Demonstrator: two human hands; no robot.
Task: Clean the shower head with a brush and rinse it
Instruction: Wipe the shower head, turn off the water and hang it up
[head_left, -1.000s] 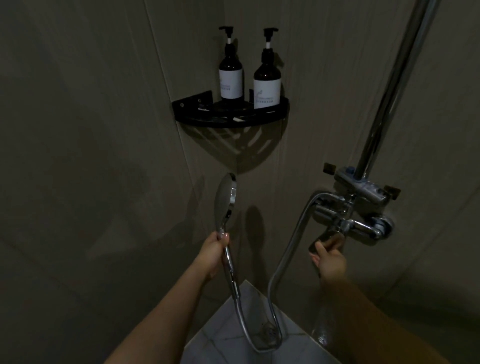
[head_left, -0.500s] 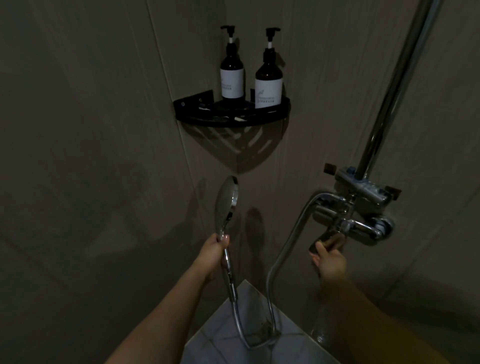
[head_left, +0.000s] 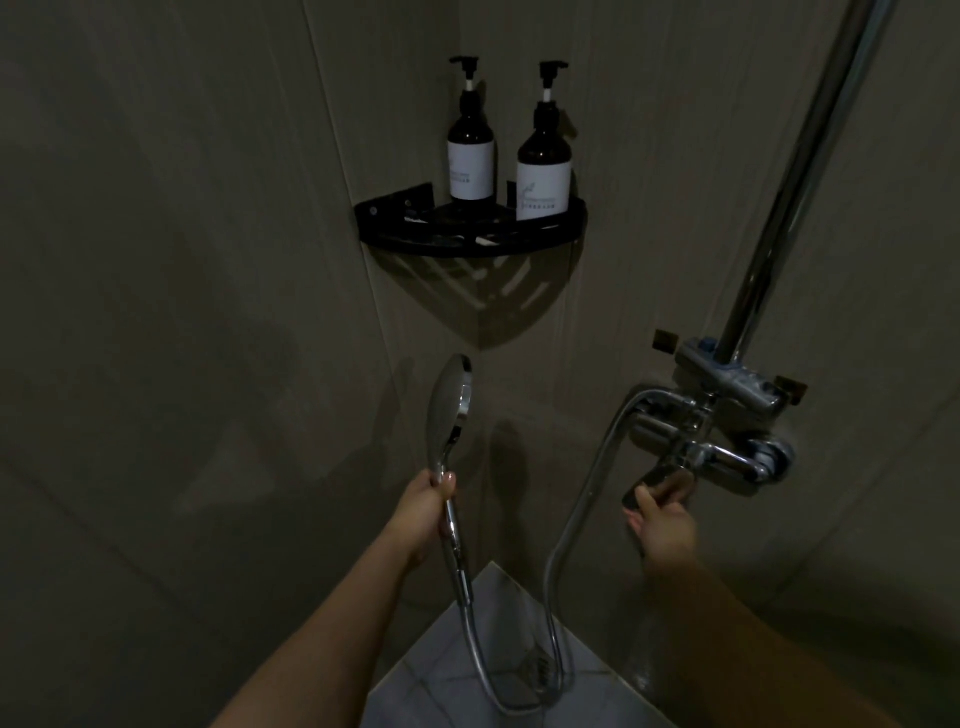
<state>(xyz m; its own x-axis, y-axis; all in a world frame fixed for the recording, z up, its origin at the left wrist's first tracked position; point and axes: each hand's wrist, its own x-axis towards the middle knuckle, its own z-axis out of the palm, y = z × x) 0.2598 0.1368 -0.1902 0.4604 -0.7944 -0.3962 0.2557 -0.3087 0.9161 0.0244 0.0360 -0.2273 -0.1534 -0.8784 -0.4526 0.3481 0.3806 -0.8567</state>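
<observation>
Dim shower corner, L hand (head_left: 423, 512) grips shower head (head_left: 449, 402), R hand (head_left: 665, 525) grips tap lever (head_left: 652, 480)

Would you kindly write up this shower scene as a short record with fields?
left hand: left hand grips the shower head by its handle, head upright
right hand: right hand holds the mixer lever
hose: chrome hose loops down toward the floor drain
shelf: black corner shelf carries two pump bottles
water: no spray visible from the shower head
brush: none in view
</observation>
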